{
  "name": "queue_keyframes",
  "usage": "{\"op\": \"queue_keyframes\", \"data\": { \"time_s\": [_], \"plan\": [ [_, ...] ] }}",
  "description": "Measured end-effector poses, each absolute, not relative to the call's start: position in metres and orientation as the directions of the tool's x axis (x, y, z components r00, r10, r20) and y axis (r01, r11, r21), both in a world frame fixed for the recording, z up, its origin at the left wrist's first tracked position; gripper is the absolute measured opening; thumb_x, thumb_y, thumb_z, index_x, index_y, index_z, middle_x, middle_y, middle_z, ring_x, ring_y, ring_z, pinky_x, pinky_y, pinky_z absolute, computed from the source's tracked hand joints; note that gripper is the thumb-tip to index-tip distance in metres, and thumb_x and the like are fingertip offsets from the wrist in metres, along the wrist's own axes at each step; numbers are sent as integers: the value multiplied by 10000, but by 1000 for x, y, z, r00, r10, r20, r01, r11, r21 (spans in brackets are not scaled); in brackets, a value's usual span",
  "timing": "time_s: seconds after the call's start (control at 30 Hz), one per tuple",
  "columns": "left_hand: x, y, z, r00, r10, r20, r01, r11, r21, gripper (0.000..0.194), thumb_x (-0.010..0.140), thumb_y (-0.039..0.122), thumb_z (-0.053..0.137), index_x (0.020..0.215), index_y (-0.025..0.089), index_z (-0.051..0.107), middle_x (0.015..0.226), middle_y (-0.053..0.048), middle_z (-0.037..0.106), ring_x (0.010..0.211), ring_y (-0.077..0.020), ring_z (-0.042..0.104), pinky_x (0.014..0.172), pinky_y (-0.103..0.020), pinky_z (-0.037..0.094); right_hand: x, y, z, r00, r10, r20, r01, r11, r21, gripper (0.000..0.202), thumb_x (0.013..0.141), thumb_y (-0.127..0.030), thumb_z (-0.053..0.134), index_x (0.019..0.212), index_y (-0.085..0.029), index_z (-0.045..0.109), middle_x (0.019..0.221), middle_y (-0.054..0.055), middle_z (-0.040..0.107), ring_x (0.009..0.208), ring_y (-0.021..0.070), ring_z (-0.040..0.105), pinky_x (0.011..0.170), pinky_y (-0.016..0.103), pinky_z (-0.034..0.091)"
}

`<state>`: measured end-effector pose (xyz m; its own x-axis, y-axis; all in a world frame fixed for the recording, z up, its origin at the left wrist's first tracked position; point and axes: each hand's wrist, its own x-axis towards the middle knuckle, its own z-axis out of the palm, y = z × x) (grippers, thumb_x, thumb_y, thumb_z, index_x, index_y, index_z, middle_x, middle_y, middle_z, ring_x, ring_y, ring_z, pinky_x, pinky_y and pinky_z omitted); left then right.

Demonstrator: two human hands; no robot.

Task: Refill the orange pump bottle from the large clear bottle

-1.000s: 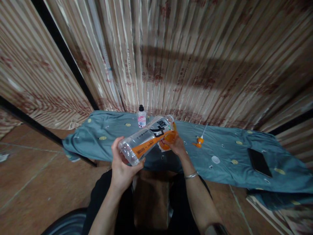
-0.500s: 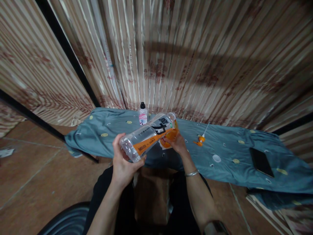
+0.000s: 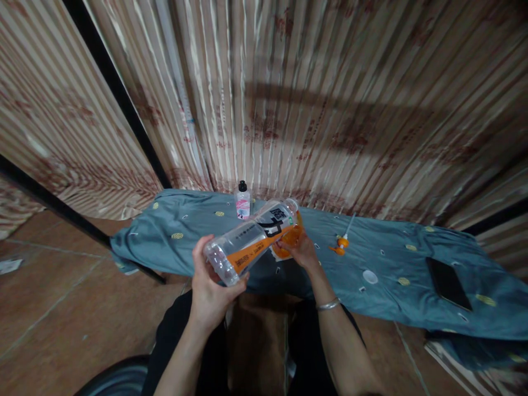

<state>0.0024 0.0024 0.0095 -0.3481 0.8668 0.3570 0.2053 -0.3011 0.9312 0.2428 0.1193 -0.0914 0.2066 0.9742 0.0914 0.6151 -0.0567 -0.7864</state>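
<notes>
My left hand (image 3: pixel 214 297) is closed around the base of a large clear plastic bottle (image 3: pixel 251 236) with an orange and black label. The bottle is tilted, its neck end up and to the right. My right hand (image 3: pixel 303 250) grips an orange bottle (image 3: pixel 284 250), which stands partly hidden behind the clear bottle. Where the two bottle mouths meet is hard to make out. To the right, an orange pump head (image 3: pixel 341 243) with a clear tube lies on the cloth. A small clear bottle (image 3: pixel 242 202) with a black cap and pink label stands behind the tilted bottle.
A blue-green patterned cloth (image 3: pixel 391 247) covers the narrow table. On its right lie a white round disc (image 3: pixel 370 276) and a black phone (image 3: pixel 448 283). A striped curtain (image 3: pixel 289 110) hangs behind, and black poles (image 3: pixel 119 93) slant down at the left.
The view has tipped slightly, so everything sits a little lower. Both hands keep their hold on the two bottles, with hardly any change in their positions.
</notes>
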Motion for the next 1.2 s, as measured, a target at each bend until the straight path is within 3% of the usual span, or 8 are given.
{"op": "queue_keyframes", "data": {
  "time_s": [0.57,0.9,1.2],
  "plan": [
    [2,2,10,-348,868,354,188,-305,934,829,541,273,871,1268,246,475,1098,-20,597,890,-194,686,760,-310,597,246,121,-97,197,971,139,599,-6,-801,601,726,-386,894,1243,-294,602,1037,42,792,1053,361,779,939,530,614],
    [2,2,10,-339,886,318,177,-272,946,842,541,284,864,1280,253,461,1119,-25,590,901,-202,691,765,-321,600,244,120,-93,203,973,115,624,-38,-780,598,741,-383,875,1254,-254,597,1066,83,788,1084,389,773,931,512,613],
    [2,2,9,-361,869,338,200,-281,938,835,538,291,859,1278,241,475,1141,-38,582,917,-210,681,778,-330,595,244,120,-94,189,973,135,631,-15,-775,606,762,-369,857,1285,-253,572,1081,73,790,1087,352,773,946,484,604]
  ]
}}
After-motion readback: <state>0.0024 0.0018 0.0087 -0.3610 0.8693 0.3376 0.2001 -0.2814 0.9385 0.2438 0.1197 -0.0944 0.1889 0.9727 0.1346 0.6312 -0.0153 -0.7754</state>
